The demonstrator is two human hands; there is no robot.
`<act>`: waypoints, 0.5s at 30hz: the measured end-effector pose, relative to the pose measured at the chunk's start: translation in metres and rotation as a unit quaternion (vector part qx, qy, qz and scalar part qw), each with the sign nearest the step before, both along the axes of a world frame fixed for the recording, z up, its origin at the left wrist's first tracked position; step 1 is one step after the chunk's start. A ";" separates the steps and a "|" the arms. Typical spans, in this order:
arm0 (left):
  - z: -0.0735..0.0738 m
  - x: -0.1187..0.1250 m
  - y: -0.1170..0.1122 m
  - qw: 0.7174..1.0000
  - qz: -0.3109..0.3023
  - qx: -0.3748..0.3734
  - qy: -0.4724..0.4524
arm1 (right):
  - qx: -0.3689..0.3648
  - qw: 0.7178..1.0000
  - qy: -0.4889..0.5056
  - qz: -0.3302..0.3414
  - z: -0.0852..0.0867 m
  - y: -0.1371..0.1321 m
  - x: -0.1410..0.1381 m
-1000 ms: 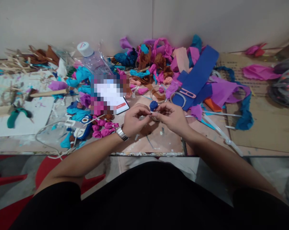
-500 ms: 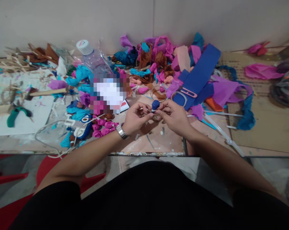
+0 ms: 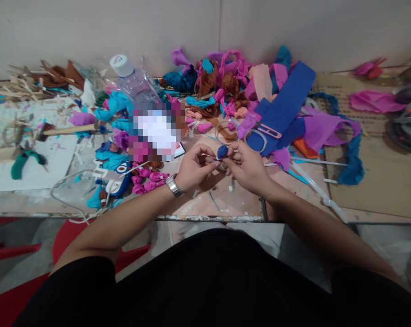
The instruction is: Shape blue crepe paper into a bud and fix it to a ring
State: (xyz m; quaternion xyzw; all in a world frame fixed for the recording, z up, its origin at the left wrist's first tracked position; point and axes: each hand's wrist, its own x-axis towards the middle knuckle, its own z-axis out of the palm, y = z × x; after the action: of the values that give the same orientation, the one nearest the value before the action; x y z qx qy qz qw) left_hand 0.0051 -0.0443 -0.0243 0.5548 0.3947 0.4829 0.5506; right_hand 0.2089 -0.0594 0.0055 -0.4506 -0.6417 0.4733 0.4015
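Note:
Over the table's front part, a small dark blue crumpled paper ball [image 3: 222, 151] with a white band at its base is pinched between my two hands. My left hand [image 3: 194, 169], with a watch at the wrist, has thumb and forefinger closed at the ball's white base. From the other side, my right hand [image 3: 250, 170] grips the ball between thumb and fingers. Just beyond it lie a translucent ring [image 3: 256, 143], a pink box cutter [image 3: 270, 131] and a wide strip of blue crepe paper [image 3: 291, 97].
A clear bottle [image 3: 137, 86] stands behind a pixelated phone [image 3: 159, 131]. Several pink paper buds [image 3: 150, 181] lie left of my wrist, near a cable [image 3: 67, 179]. Green-handled pliers [image 3: 23, 165] and a hammer [image 3: 69, 130] lie farther left, cardboard [image 3: 385, 181] to the right.
The blue paper ball has tipped slightly and turned between my fingertips. Both hands stay in nearly the same place, with only small finger shifts.

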 end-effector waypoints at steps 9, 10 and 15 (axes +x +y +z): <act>0.008 -0.005 0.001 0.984 0.003 0.116 0.134 | -0.006 1.000 0.000 0.023 0.003 -0.002 -0.002; 0.009 -0.005 0.002 0.984 -0.003 0.116 0.136 | -0.007 1.000 -0.003 0.022 0.003 -0.002 -0.001; 0.008 -0.005 0.002 0.990 -0.012 0.081 0.113 | 0.002 0.999 -0.030 0.026 0.004 -0.003 0.000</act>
State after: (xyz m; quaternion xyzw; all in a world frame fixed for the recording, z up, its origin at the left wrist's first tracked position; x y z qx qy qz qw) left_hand -0.0002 -0.0427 -0.0159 0.6537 0.4071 0.4405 0.4614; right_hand 0.2086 -0.0624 0.0091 -0.4469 -0.6660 0.4689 0.3700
